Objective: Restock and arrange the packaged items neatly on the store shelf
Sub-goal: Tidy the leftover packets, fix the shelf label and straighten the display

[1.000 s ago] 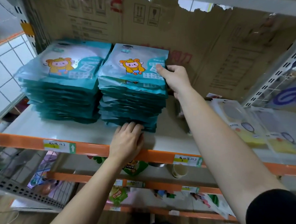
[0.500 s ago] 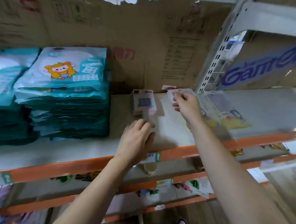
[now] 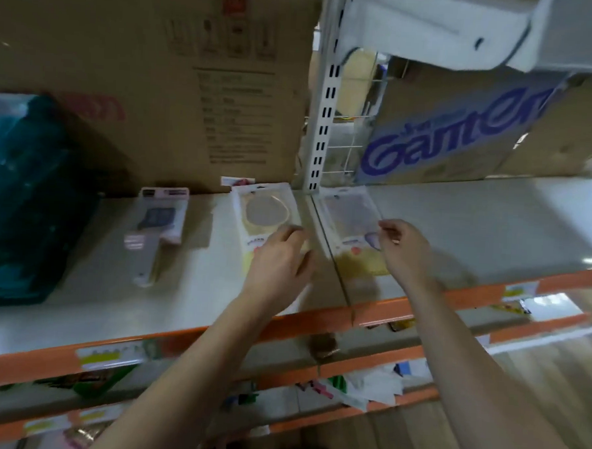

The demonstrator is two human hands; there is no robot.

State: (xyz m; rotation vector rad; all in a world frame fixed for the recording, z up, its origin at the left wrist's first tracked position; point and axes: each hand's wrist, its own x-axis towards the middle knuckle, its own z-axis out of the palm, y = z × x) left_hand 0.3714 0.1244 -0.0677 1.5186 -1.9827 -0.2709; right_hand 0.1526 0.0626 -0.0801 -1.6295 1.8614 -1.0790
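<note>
Orange-edged white shelf (image 3: 460, 212), frame is motion-blurred. Left hand (image 3: 279, 257) sits palm-down on the near end of a flat clear-fronted pack (image 3: 264, 212) with a round item inside and a yellow lower card; fingers are curled over its right edge, looks like a loose grip but blur makes it hard to confirm. Right hand (image 3: 403, 247) is over a second similar pack (image 3: 349, 223) just right of the seam between shelf boards; thumb and forefinger pinched together near the pack's right edge, cannot tell if they actually hold it. Both packs lie flat, side by side, long axis running near to far, top ends close to the slotted white upright (image 3: 324, 122). Left of them, well apart, a pink blister pack (image 3: 161, 217) lies flat with a pale long-handled item (image 3: 145, 254) overlapping its near end. Far left: teal pouch stack (image 3: 25, 196), badly blurred. Cardboard cartons (image 3: 192, 81) stand behind the shelf; the right one (image 3: 464, 130) has blue lettering. Lower shelves (image 3: 347, 392) hold mixed packets, unreadable.
</note>
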